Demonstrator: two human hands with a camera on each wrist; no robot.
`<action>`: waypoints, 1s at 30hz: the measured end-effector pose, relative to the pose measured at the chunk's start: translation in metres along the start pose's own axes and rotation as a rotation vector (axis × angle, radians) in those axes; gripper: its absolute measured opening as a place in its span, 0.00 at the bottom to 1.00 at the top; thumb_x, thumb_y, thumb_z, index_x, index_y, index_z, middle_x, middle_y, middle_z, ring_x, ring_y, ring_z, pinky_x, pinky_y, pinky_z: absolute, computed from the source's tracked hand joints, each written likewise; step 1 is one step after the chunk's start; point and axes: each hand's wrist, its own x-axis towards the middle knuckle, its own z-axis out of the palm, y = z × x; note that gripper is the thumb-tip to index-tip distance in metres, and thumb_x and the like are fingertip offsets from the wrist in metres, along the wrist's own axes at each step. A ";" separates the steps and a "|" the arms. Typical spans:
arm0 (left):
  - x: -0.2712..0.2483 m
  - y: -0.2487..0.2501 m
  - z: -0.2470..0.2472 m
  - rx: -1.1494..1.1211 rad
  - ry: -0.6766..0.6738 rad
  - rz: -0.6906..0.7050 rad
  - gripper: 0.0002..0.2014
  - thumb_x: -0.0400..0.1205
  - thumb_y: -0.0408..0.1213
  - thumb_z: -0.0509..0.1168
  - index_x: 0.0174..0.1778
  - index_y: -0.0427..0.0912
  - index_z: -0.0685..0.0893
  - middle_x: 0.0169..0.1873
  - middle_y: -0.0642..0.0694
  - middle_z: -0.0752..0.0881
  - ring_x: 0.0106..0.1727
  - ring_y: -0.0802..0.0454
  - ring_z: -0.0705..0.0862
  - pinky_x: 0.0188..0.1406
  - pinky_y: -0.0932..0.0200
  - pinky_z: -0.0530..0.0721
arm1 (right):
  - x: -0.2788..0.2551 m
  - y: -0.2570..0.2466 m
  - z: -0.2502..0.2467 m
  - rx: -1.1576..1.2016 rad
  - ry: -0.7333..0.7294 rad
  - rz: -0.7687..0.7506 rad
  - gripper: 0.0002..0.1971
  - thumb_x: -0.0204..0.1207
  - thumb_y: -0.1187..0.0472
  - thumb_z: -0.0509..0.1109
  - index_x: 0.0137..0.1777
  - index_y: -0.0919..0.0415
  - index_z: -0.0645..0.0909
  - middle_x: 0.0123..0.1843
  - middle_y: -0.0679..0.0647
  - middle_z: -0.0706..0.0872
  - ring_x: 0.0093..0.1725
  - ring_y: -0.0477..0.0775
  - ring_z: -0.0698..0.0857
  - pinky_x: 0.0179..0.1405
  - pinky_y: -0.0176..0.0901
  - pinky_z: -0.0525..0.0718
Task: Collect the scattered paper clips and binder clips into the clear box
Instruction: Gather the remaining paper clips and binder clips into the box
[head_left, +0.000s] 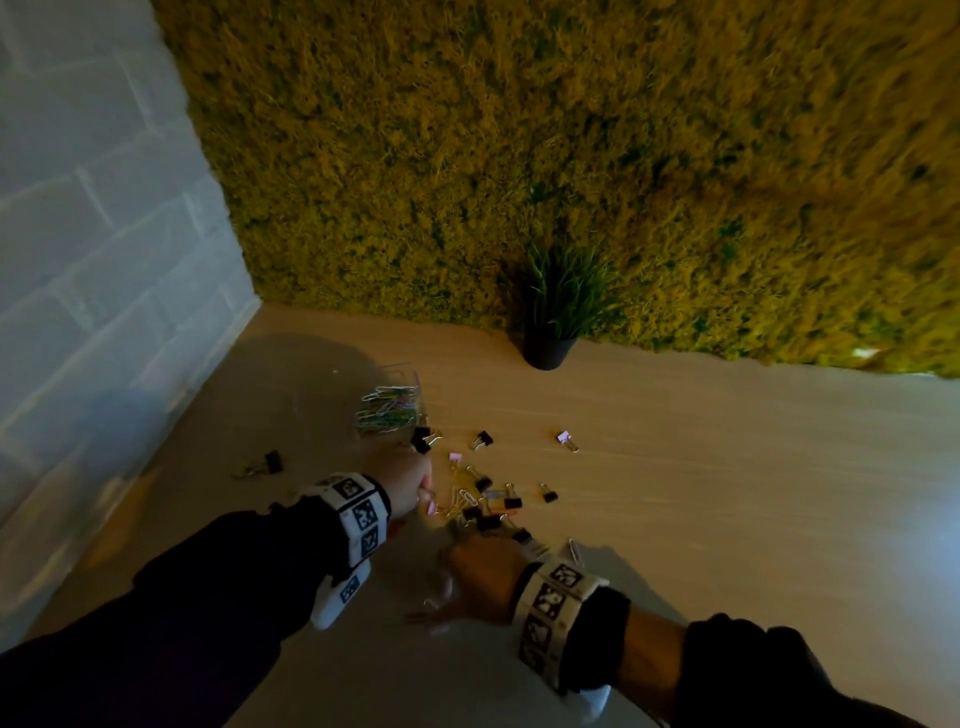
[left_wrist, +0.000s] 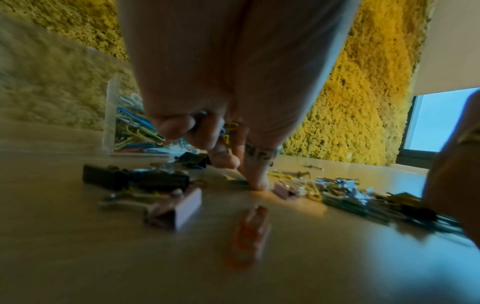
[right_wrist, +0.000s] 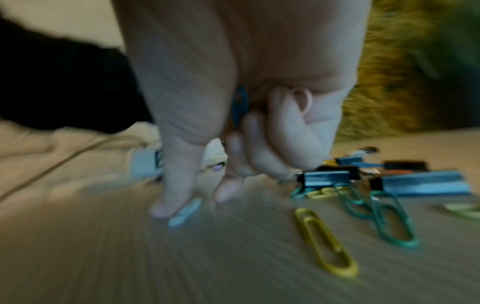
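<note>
The clear box (head_left: 390, 408) stands on the table, part filled with coloured paper clips, and also shows in the left wrist view (left_wrist: 112, 115). My left hand (head_left: 415, 486) is just in front of it, fingers curled round yellow paper clips (left_wrist: 230, 131), with one fingertip (left_wrist: 257, 184) pressed on the table. Beside it lies a pile of binder clips and paper clips (head_left: 491, 506). My right hand (head_left: 475, 577) is at the pile's near edge, keeping a blue paper clip (right_wrist: 240, 106) in its curled fingers while thumb and forefinger pinch a pale clip (right_wrist: 185, 211) on the table.
A potted plant (head_left: 550, 332) stands at the back against the moss wall. Loose binder clips lie apart: a black one (head_left: 270, 462) to the left, a pink one (head_left: 566, 439) to the right. A yellow paper clip (right_wrist: 324, 242) and green ones (right_wrist: 389, 222) lie near my right hand.
</note>
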 end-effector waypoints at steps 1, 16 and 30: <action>0.001 0.000 0.003 0.016 0.007 0.001 0.11 0.83 0.34 0.60 0.59 0.36 0.80 0.61 0.41 0.81 0.62 0.47 0.80 0.60 0.59 0.75 | 0.001 -0.004 0.002 -0.016 0.000 0.021 0.23 0.77 0.45 0.67 0.59 0.66 0.81 0.59 0.62 0.87 0.60 0.62 0.84 0.55 0.49 0.80; -0.051 -0.011 -0.009 -1.135 -0.149 -0.231 0.16 0.84 0.35 0.49 0.29 0.43 0.69 0.22 0.51 0.68 0.15 0.61 0.64 0.14 0.69 0.61 | 0.006 -0.006 0.025 -0.348 0.139 0.015 0.18 0.83 0.60 0.58 0.66 0.72 0.74 0.60 0.67 0.84 0.58 0.68 0.85 0.53 0.59 0.82; -0.089 0.007 0.026 -0.041 -0.346 0.032 0.11 0.82 0.41 0.62 0.57 0.40 0.80 0.61 0.42 0.81 0.61 0.49 0.78 0.61 0.57 0.73 | 0.000 0.043 0.007 1.308 0.149 0.113 0.08 0.74 0.60 0.56 0.32 0.55 0.70 0.23 0.46 0.71 0.19 0.43 0.67 0.17 0.29 0.66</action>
